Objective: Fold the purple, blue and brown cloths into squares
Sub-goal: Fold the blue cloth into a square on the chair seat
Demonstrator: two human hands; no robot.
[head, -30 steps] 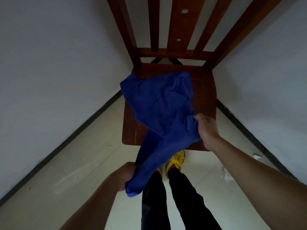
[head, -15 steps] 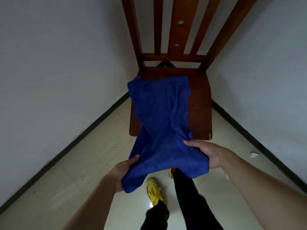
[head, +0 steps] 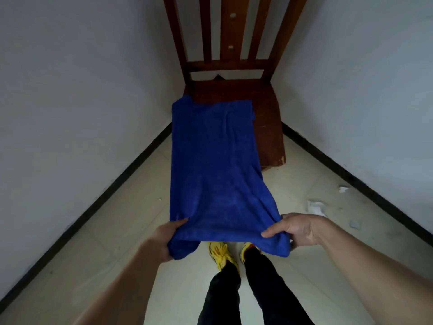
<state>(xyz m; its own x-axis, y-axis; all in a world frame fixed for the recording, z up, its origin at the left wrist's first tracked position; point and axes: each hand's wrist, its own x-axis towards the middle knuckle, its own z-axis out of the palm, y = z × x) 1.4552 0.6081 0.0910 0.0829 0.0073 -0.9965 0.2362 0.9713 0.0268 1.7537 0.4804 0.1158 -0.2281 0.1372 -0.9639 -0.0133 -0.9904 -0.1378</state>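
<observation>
White walls [head: 70, 90] closed in on both sides and met behind a brown wooden chair [head: 269, 127] at 12 o'clock. Black skirting [head: 131, 165] ran along the foot of each wall, above a pale tiled floor [head: 117, 266]. The chair had a slatted back, and its wide centre slat [head: 232, 31] carried two small pale round spots, one above the other. The seat's front corner at about 2 o'clock was chipped and showed lighter wood.

The blue cloth [head: 215, 172] lay opened out flat. Its far edge rested on the left part of the chair seat, with one far corner hanging past the seat's left side at about 11 o'clock. From there it stretched off the front of the seat toward 6 o'clock, held taut in the air. No print showed on it.

The left hand [head: 161, 240], at 7 o'clock, grasped the near left corner, with the thumb on top and the fingers curled underneath into a bunch of fabric. The right hand [head: 297, 231], at 5 o'clock, grasped the near right corner in the same way, thumb lying along the top and fingers below. The near edge sagged a little between them.

Below the cloth were yellow shoes [head: 220, 254] and black trousers [head: 264, 289]. A few white scraps [head: 315, 207] lay on the tiles at 4 o'clock, near the right-hand skirting.
</observation>
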